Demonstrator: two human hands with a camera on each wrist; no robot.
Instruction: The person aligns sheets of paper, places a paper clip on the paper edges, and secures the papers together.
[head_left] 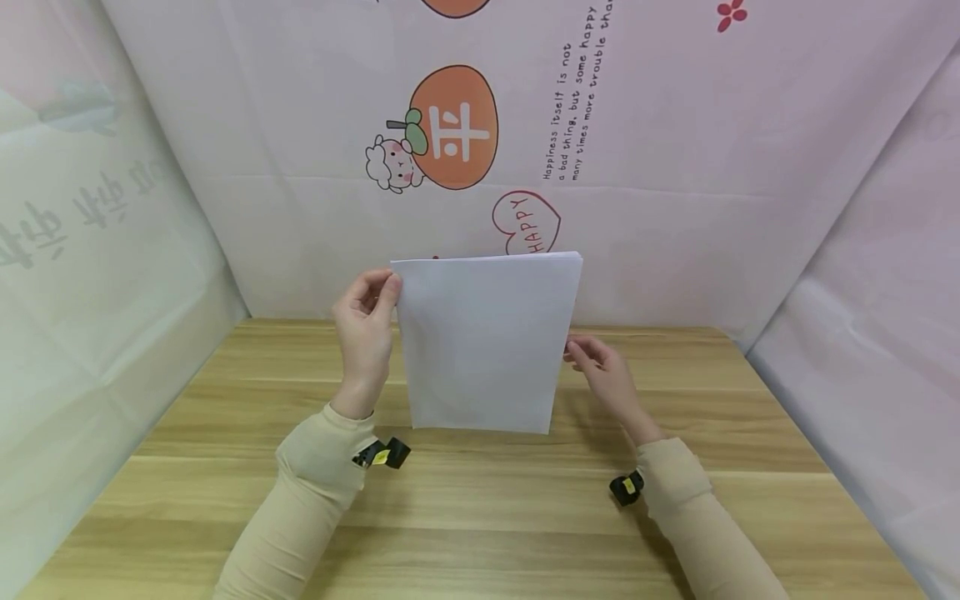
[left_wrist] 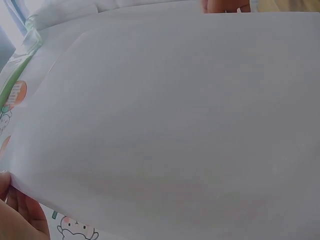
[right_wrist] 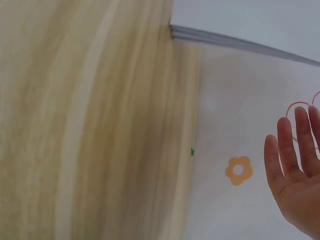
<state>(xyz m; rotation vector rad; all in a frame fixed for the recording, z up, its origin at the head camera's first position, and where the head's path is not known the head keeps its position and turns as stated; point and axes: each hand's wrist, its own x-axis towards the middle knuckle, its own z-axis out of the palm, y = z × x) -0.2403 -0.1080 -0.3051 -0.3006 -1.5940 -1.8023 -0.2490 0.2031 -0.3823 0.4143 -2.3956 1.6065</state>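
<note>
A stack of white paper (head_left: 483, 342) stands upright above the wooden table, its broad face toward the head camera. At its upper left corner my left hand (head_left: 367, 321) pinches the sheets between thumb and fingers; the left wrist view shows this hand (left_wrist: 22, 215) at the paper's corner. Beside the right edge of the stack is my right hand (head_left: 603, 371). In the right wrist view the fingers (right_wrist: 285, 145) are straight and apart from the paper (right_wrist: 250, 20), whose edge shows several layers. Whether any right fingertip touches the paper behind its edge is hidden.
The wooden table (head_left: 465, 517) lies below both hands. Behind it hangs a white printed cloth (head_left: 645, 250) with an orange fruit drawing, a heart and lettering. Pale cloth walls (head_left: 97, 333) close off both sides. Small black cameras sit at both wrists.
</note>
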